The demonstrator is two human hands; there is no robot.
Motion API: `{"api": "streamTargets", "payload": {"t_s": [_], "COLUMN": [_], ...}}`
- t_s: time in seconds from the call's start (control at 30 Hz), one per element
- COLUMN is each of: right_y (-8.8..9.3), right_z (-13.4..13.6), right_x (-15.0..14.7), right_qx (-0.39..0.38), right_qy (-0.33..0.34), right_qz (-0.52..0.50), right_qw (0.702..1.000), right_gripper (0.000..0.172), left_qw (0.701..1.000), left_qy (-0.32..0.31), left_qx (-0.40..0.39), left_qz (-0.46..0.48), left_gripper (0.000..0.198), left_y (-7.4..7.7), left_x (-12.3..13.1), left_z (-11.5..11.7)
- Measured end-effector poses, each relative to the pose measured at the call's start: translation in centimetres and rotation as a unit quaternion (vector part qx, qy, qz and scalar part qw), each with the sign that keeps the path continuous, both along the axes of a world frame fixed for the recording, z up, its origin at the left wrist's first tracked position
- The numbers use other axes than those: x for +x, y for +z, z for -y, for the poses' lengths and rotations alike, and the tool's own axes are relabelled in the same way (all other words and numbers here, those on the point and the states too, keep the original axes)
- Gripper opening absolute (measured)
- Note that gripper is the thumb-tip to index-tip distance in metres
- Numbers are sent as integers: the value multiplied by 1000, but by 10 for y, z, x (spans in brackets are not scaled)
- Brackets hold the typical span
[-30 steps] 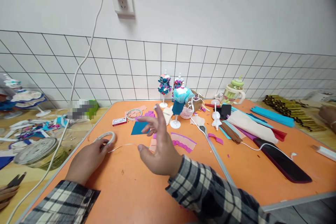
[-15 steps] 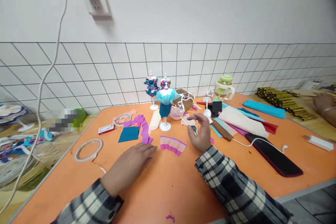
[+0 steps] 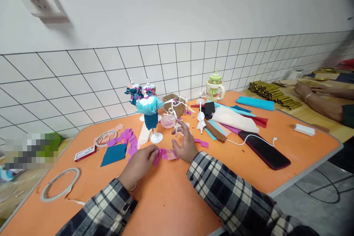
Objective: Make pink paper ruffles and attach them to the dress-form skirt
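Note:
My left hand [image 3: 139, 166] is closed in a pinch on the left end of a pink and purple crepe paper strip [image 3: 168, 154], which lies low over the orange table. Beside the strip's right end is my right hand [image 3: 186, 143], its thumb and fingers apart; whether the thumb touches the paper I cannot tell. Something whitish shows near its fingertips, too small to make out. Behind the hands stands a small dress form [image 3: 151, 118] with a light blue ruffled top and a dark teal skirt, on a white round base. A pink dish [image 3: 167, 121] sits close behind my right hand.
Left on the table are a teal paper square [image 3: 114, 154], purple paper pieces [image 3: 128, 138], a tape roll [image 3: 61, 184] and a small box [image 3: 84, 153]. To the right lie a phone [image 3: 264, 151], paper rolls [image 3: 235, 118] and a jug [image 3: 215, 88]. Another person's hand [image 3: 302, 91] is far right.
My left hand has moved onto the pink and purple strip and pinched its left end. My right hand has come closer to the strip's right end. The view has turned right.

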State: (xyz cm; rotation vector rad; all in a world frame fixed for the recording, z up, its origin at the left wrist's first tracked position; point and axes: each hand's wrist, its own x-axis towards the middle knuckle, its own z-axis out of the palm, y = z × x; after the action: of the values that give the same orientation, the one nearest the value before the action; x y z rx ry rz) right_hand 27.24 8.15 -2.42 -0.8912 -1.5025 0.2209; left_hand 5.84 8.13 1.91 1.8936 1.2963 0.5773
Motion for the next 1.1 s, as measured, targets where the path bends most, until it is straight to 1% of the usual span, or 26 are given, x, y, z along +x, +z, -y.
{"api": "streamTargets", "payload": {"t_s": [0.07,0.13,0.17,0.23,0.27,0.33,0.37,0.4,0.43,0.47,0.5,0.57,0.6,0.63,0.67,0.7,0.73,0.77,0.8,0.87,0.93,1.0,1.1], "right_y": [4,7,9,10,11,11,11,11,12,13,14,17,18,18,19,18,18,18,17,17,17,18,18], "right_z": [1,1,2,3,4,6,7,7,8,9,9,9,9,9,10,10,10,10,9,7,4,3,3], "right_x": [1,0,-1,-6,-8,-13,-15,-16,-16,-15,-14,-12,-12,-12,-13,-14,-14,-14,-13,-9,-3,2,3], "right_qx": [-40,-113,-152,-215,-240,-290,-309,-325,-337,-346,-352,-362,-365,-366,-365,-361,-356,-350,-344,-337,-338,-348,-368], "right_qy": [14,51,78,133,157,200,217,230,240,248,255,266,270,272,271,266,259,250,240,224,221,233,262], "right_qz": [-94,-177,-198,-200,-191,-178,-173,-169,-166,-164,-164,-166,-168,-171,-175,-180,-188,-196,-204,-218,-225,-222,-209], "right_qw": [995,976,965,947,939,919,910,902,895,890,885,878,875,874,874,875,878,881,884,888,887,880,868], "right_gripper": [69,56,49,40,39,40,42,44,46,48,50,53,55,56,57,57,58,59,60,64,65,60,52], "left_qw": [992,971,959,936,928,919,920,924,939,982,990,995,995,995,991,972,939,908,901,895,897,903,921], "left_qy": [55,103,126,158,167,158,146,132,111,52,42,33,25,4,-41,-122,-212,-266,-279,-288,-279,-253,-188], "left_qx": [-73,-141,-166,-204,-216,-246,-260,-268,-259,-173,-135,-79,-56,-28,18,90,161,219,232,239,245,248,243], "left_qz": [86,163,194,239,253,264,256,239,195,53,-1,-53,-72,-93,-124,-178,-219,-239,-239,-240,-242,-243,-242], "left_gripper": [18,13,11,8,7,5,4,8,17,24,27,26,24,25,28,35,42,48,49,49,49,44,37], "left_y": [3,1,-2,-10,-14,-19,-19,-18,-15,-11,-7,1,4,5,5,4,1,-3,-8,-18,-24,-27,-27], "left_x": [0,2,4,11,13,14,11,5,-3,-12,-21,-36,-39,-39,-36,-31,-25,-18,-12,-6,-5,-7,-13], "left_z": [5,15,23,42,52,70,78,84,89,92,94,95,94,93,90,86,81,75,68,56,48,46,47]}}
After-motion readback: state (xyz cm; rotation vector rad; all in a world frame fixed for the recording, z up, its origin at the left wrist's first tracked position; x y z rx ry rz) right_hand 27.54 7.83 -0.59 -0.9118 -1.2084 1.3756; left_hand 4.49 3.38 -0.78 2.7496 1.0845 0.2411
